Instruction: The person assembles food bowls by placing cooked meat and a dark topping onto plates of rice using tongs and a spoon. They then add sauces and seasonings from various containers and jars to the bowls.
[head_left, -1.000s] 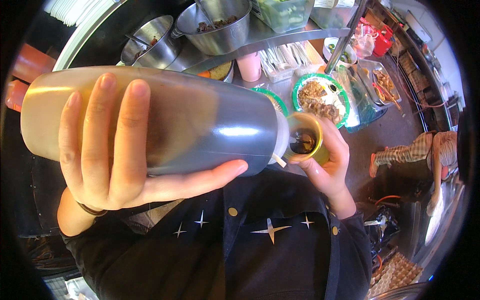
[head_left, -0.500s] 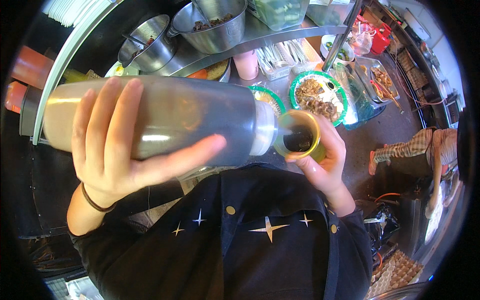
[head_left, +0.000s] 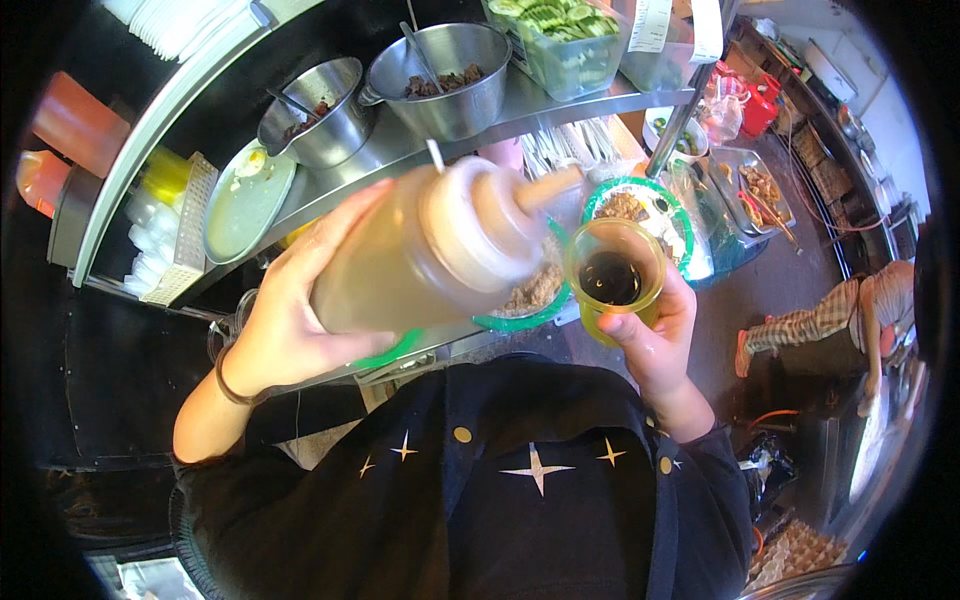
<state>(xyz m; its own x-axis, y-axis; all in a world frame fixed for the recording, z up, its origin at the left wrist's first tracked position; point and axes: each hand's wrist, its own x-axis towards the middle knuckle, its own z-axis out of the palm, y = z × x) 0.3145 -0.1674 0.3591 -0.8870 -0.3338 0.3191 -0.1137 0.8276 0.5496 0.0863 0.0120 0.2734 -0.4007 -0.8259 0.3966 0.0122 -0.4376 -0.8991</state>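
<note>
My left hand (head_left: 283, 322) is wrapped round a large translucent squeeze bottle (head_left: 380, 260), now tilted nozzle-up to the right and slightly blurred. To its right, my right hand (head_left: 668, 345) grips a small yellow-tinted cup (head_left: 590, 242). Dark liquid (head_left: 610, 279) lies in the bottom of that cup. The bottle's nozzle is apart from the cup's rim. Behind the cup stands a green-rimmed plate (head_left: 686, 222) of chopped brown food with pale pieces. A second green-rimmed plate (head_left: 555, 302) of brown food is partly hidden by the bottle.
Above the counter, a metal shelf (head_left: 560, 108) carries two steel pots (head_left: 440, 110) with spoons, an oval green plate (head_left: 225, 225) and a tub of sliced green vegetables (head_left: 570, 60). A tray of food (head_left: 745, 165) sits at right. Another person (head_left: 845, 300) bends at far right.
The squeeze bottle has swung from lying level with its nozzle at the cup to tilting upward, away from the rim. The cup has turned more upright, showing the dark liquid inside.
</note>
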